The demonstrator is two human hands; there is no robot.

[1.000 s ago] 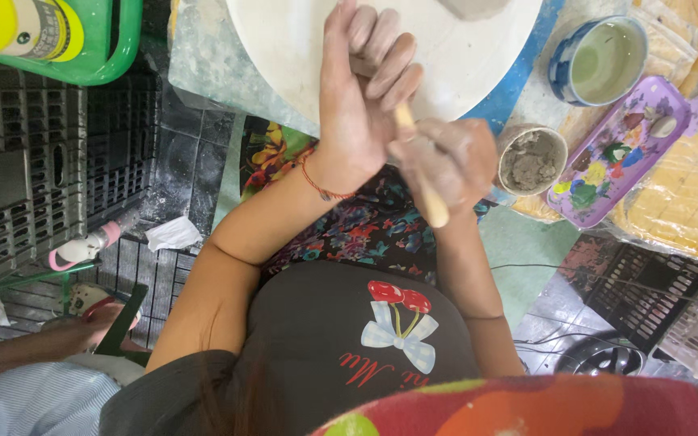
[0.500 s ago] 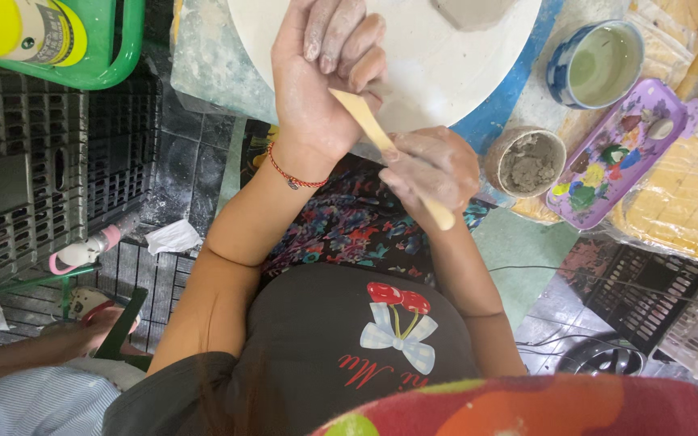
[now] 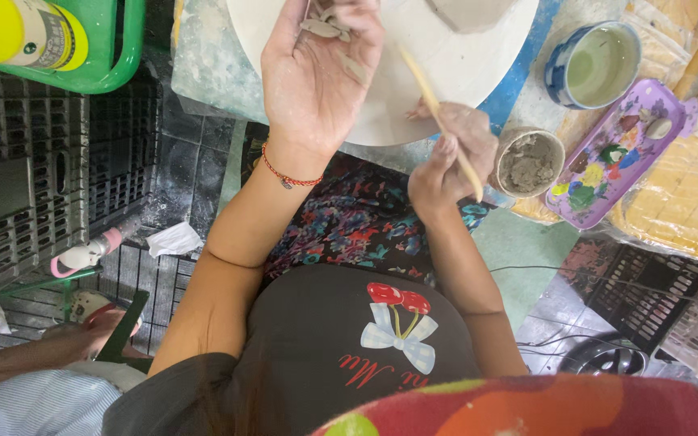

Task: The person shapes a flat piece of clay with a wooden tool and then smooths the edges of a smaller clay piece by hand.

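My left hand (image 3: 317, 77) lies palm-up and open at twelve o'clock, cradling clay scraps (image 3: 334, 32) over the white wheel (image 3: 381, 97) so none drop. My right hand (image 3: 454, 153) pinches the wooden stick (image 3: 439, 121), slanted to scrape toward them.

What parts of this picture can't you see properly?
Head view:
- Grey clay lump: cut off by the top edge.
- Left hand: fingertips cut off by the top edge.
- Wooden stick: its middle hidden inside the right hand.
- Yellow bottle: cut off at the corner.
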